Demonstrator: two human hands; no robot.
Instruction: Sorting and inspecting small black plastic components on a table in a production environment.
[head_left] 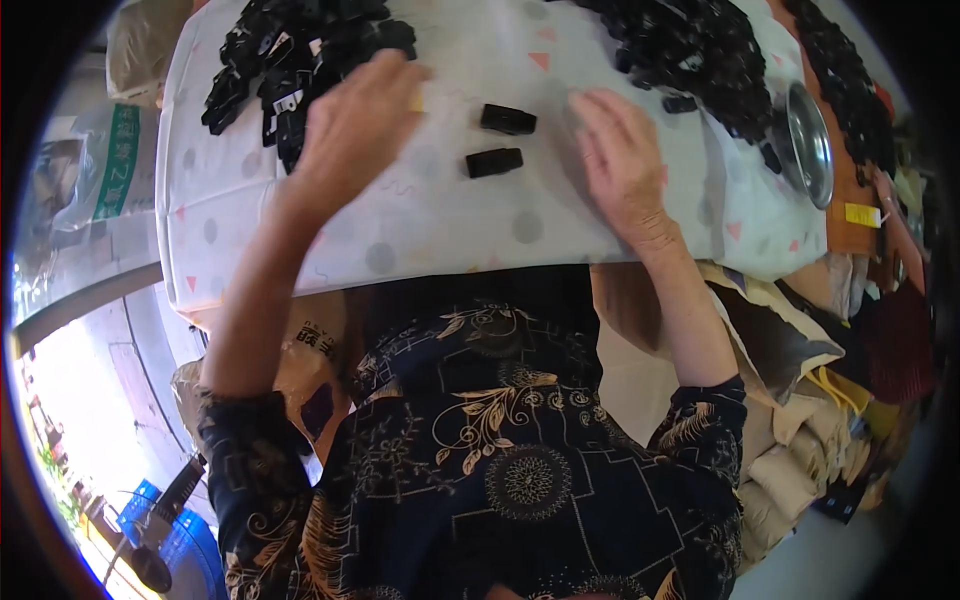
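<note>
My left hand point(362, 130) is raised beside a pile of small black plastic parts point(300, 45) on the left of the table. Motion smears its fingers, so whether it holds anything is unclear. Two short black plastic pieces point(508, 119) lie apart, one nearer me than the other, between my hands. My right hand point(620, 155) hovers just right of them, fingers stretched out and slightly bent, with nothing visible in it. Beyond that hand spreads a larger heap of black parts point(700, 70), a few loose ones at its near edge.
A patterned white cloth point(440, 230) covers the table. At its right edge stands a metal bowl point(808, 145). A co-worker's hand point(885, 190) is at a brown table with more black parts point(850, 80). Sacks point(785, 480) sit at lower right, a blue fan point(190, 545) at lower left.
</note>
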